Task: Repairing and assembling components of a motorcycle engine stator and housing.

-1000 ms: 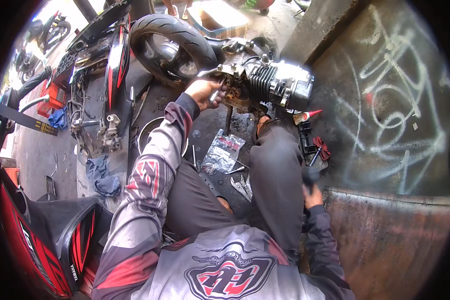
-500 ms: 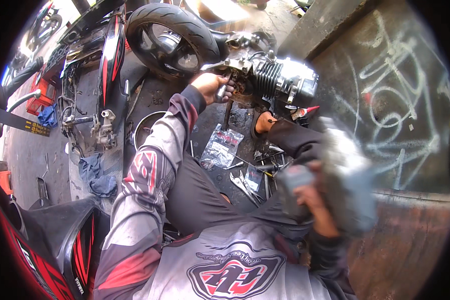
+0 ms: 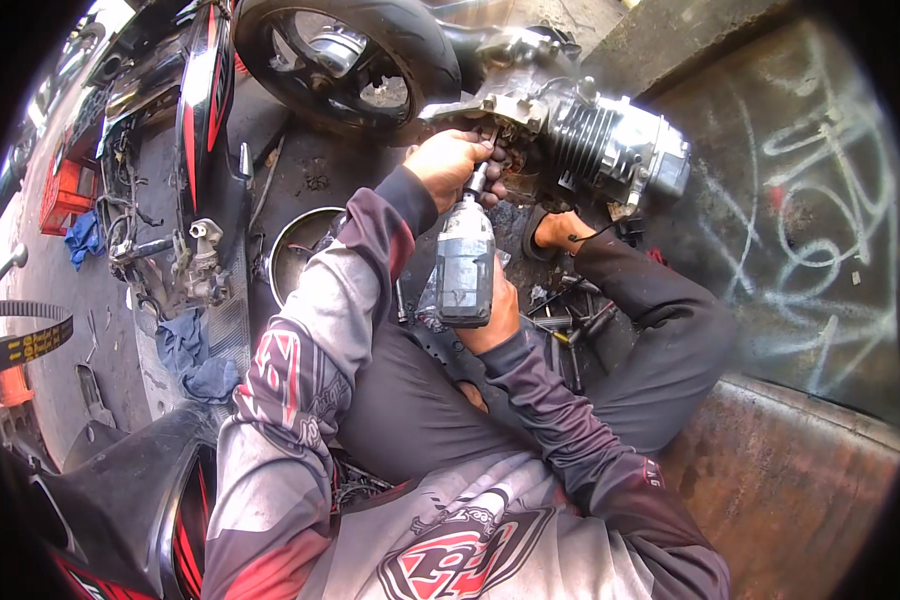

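My right hand (image 3: 503, 308) is wrapped round a cordless impact wrench (image 3: 465, 265), whose nose points away from me toward the engine. My left hand (image 3: 452, 170) closes its fingers about a shiny socket (image 3: 479, 180) at the underside of the engine (image 3: 588, 140). The wrench's nose meets the near end of that socket, or comes very close to it; which of the two I cannot tell. The fastener at the socket's far end is hidden by my fingers and the casing.
A wheel with a black tyre (image 3: 438, 75) is joined to the engine on the left. Beside my left arm lies a round metal pan (image 3: 288, 262). Several hand tools (image 3: 580, 325) lie near my legs. A blue rag (image 3: 195, 355) and a red crate (image 3: 70, 190) are farther left.
The impact wrench has swung in my right hand from the far right to the socket. My left hand stays at the engine with the socket. The whole view has shifted slightly.
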